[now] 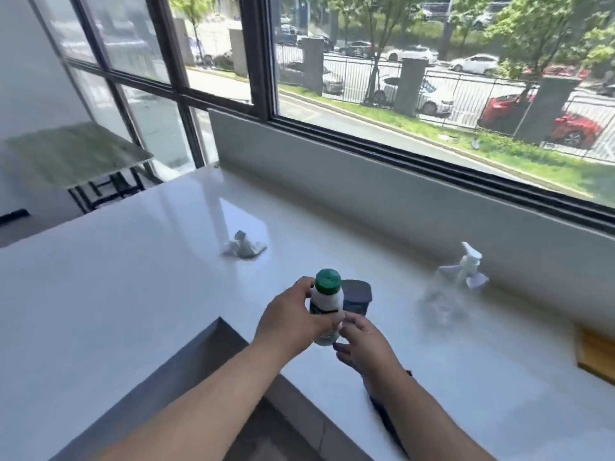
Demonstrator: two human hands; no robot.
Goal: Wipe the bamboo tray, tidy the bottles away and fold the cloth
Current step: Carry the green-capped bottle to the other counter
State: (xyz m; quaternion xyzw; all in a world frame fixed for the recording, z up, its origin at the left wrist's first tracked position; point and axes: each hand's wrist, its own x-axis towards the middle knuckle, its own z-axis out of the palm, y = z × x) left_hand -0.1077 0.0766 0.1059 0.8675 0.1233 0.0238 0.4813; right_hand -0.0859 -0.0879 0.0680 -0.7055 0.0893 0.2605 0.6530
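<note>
The left hand (293, 322) has its grip clenched round a white bottle with a green cap (326, 306), held upright above the white desk (133, 277). The right hand (364, 344) sits just beside it, fingers curled at the base of a dark blue container (356, 296) that stands directly behind the white bottle — whether that grip actually grasps the container cannot be told. A clear spray bottle (456, 284), blurred, stands well to the right near the wall under the window (432, 78). A crumpled pale cloth (244, 246) lies on the desk farther back. The bamboo tray (595, 356) shows only as a wooden corner at the right edge.
</note>
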